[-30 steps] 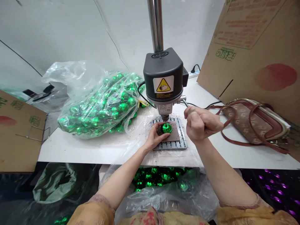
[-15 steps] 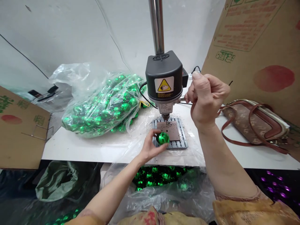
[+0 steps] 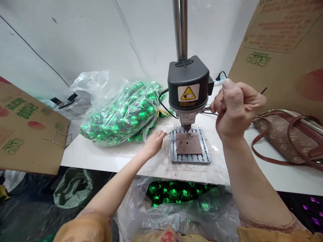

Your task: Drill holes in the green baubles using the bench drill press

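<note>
A small black drill press (image 3: 188, 84) stands at the middle of the white table, its chuck over a brown board (image 3: 193, 148) with one hole, on a slotted metal base (image 3: 205, 156). To the right of its head, my right hand (image 3: 233, 112) is closed in a fist round the feed lever (image 3: 207, 107). My left hand (image 3: 155, 143) is over the table just left of the base, back toward me, fingers curled; whatever they may hold is hidden. Behind it lies a clear plastic bag (image 3: 123, 114) full of shiny green faceted balls, tied in yellow.
Below the table edge, an opened plastic bag holds more green balls (image 3: 174, 193). A brown handbag (image 3: 285, 134) lies on the right, beside a cardboard box (image 3: 282, 60). Another carton (image 3: 32, 127) is on the left. Dark shavings lie about the base.
My left hand has moved left off the board; the green ball it held there is out of sight. My right hand stays on the lever. The view has turned slightly left.
</note>
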`<state>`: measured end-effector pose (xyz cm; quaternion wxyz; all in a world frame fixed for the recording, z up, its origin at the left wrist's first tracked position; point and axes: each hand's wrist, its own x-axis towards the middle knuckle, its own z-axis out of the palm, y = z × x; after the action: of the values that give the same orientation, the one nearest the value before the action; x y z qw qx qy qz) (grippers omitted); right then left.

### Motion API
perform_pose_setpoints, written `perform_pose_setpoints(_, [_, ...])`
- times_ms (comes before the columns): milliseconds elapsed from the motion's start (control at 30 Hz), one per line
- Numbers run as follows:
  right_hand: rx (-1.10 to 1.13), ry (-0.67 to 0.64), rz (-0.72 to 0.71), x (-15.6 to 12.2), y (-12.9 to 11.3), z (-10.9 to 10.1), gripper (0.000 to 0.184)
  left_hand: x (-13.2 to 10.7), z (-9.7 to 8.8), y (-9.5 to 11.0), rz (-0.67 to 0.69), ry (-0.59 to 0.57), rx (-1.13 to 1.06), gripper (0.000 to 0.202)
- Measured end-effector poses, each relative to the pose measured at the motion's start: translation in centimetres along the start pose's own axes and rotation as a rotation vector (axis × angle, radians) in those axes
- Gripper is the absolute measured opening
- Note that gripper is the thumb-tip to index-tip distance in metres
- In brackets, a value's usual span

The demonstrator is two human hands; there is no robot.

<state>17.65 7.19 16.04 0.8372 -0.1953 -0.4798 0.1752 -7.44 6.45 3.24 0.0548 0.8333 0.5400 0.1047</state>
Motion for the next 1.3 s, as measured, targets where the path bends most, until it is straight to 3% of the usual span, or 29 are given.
perform_pose_setpoints(67, [0.004, -0.004, 0.000, -0.1, 0.0, 0.0, 0.048, 3.7, 0.3, -1.2, -0.190, -0.026, 0.152, 0.040])
perform_pose_setpoints(167, [0.005, 0.001, 0.004, -0.1, -0.1, 0.0, 0.048, 7.1, 1.4, -1.9, -0.344, -0.011, 0.210, 0.038])
perform_pose_setpoints(300, [-0.004, 0.001, -0.002, -0.2, -0.3, 0.2, 0.048, 8.5, 2.1, -2.4, -0.426, 0.024, 0.199, 0.032])
perform_pose_setpoints(467, [-0.047, -0.020, -0.013, -0.2, -0.3, 0.0, 0.049, 8.4, 0.4, -2.6, -0.394, 0.066, 0.104, 0.027])
perform_pose_setpoints(533, [-0.076, -0.030, -0.006, -0.3, -0.2, -0.1, 0.050, 7.7, 0.1, -1.9, -0.324, 0.129, -0.167, 0.035])
perform_pose_setpoints(667, [-0.057, -0.039, -0.019, -0.3, 0.0, -0.1, 0.051, 5.6, 1.2, 0.7, -0.243, 0.159, -1.056, 0.047])
perform_pose_setpoints(767, [-0.055, -0.039, -0.028, -0.3, 0.0, -0.1, 0.050, 4.3, 2.6, 2.5, -0.222, 0.119, -1.307, 0.056])
perform_pose_setpoints(967, [-0.091, -0.044, -0.037, -0.4, 0.0, 0.0, 0.051, 3.9, 4.1, 3.4, -0.177, 0.106, -1.280, 0.058])
perform_pose_setpoints(1300, [0.008, -0.055, -0.004, -0.4, -0.2, -0.1, 0.051, 3.9, 5.4, 3.9, -0.053, 0.237, -1.021, 0.040])
